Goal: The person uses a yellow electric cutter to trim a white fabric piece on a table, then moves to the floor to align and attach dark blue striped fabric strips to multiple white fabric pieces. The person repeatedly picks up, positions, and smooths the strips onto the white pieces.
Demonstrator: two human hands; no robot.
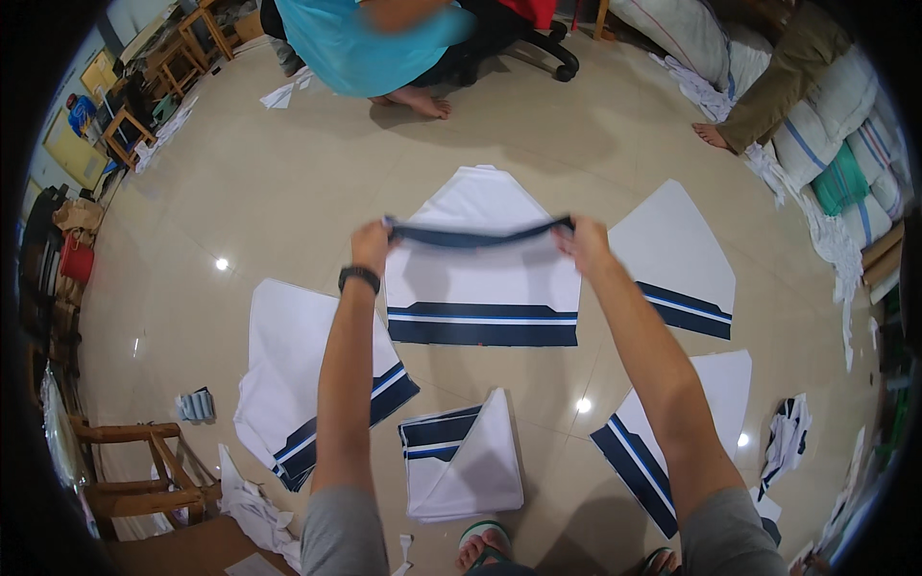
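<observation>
A navy strip of fabric (475, 237) is stretched between my two hands and sags slightly in the middle. My left hand (370, 247), with a black watch on its wrist, pinches one end. The other end is gripped by my right hand (584, 240). Motion blurs the strip, and I cannot tell whether white cloth is attached to it. Beneath it on the floor lies a white fabric panel (480, 278) with a navy, white and blue striped hem. Similar panels lie to the left (298, 336) and far right (677, 240).
Near my feet lie a folded white panel (480, 480) and, to its right, another striped panel (715, 384). A wooden chair (144, 490) stands at lower left, beside fabric scraps. Another person in turquoise (355, 48) sits at the far side. Stuffed sacks (821, 115) line the right.
</observation>
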